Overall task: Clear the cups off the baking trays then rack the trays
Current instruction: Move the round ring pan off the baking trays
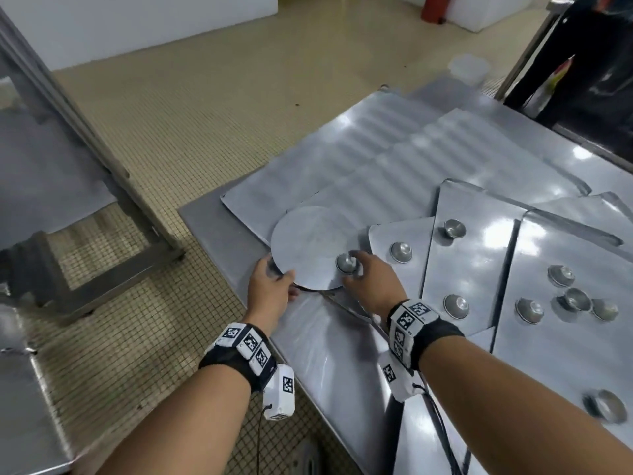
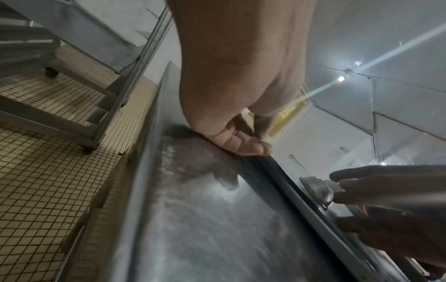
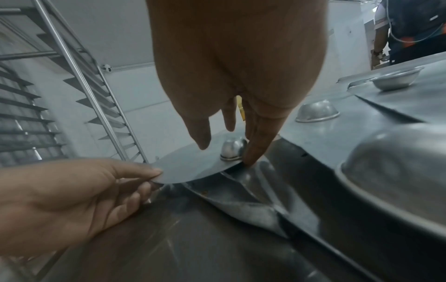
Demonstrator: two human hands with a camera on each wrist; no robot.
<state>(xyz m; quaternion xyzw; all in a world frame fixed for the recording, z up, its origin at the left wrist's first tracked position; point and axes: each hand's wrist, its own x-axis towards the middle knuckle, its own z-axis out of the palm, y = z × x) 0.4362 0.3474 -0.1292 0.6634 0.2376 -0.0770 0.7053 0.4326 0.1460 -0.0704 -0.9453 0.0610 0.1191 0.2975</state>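
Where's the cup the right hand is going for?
In the head view the cup sits upside down near the right edge of the round tray, under the right hand's fingertips; the left hand pinches that tray's near-left rim.

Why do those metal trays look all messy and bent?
The trays lie overlapped at odd angles, not stacked square, with crumpled edges. Below the round tray a sheet edge is buckled. Small cups sit scattered upside down.

right hand [image 1: 368,279] maybe hiding cup [image 1: 346,262] rim
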